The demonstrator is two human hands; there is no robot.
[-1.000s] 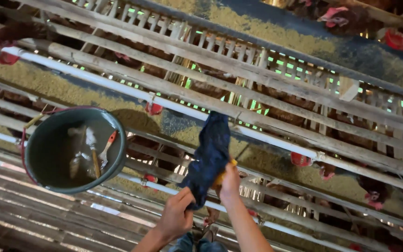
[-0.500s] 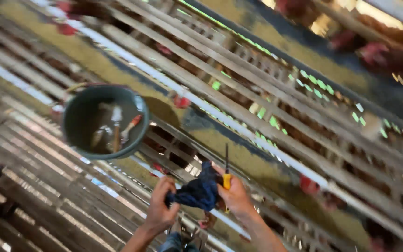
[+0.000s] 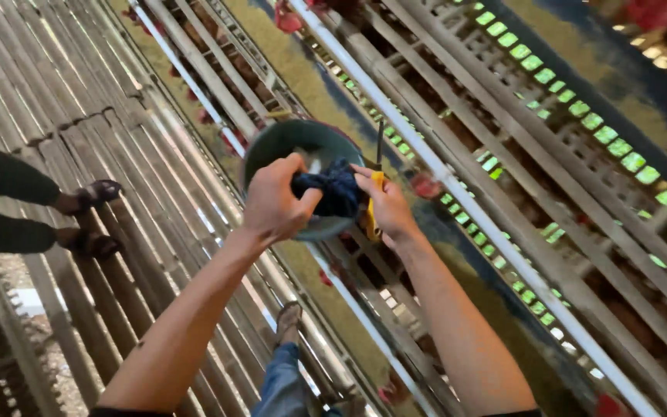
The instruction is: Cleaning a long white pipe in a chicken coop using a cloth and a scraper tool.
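**Two hands on one cloth, above the bucket mouth**

Two hands meet over the dark green bucket point(image 3: 314, 228), which hangs against the wooden cage slats point(image 3: 503, 154). The left hand point(image 3: 275, 202) has its fingers closed around the bunched dark blue cloth point(image 3: 335, 190) from the left, thumb pressed in below. The right hand point(image 3: 384, 205) pinches the cloth's opposite edge with its fingertips while its remaining fingers grip a yellow-handled tool point(image 3: 374, 189), blade pointing up and away. The cloth lies between the hands, directly over the bucket opening and touching both. Neither hand is clearly nearer. Another person's sandalled feet point(image 3: 86, 220) stand well apart on the left.
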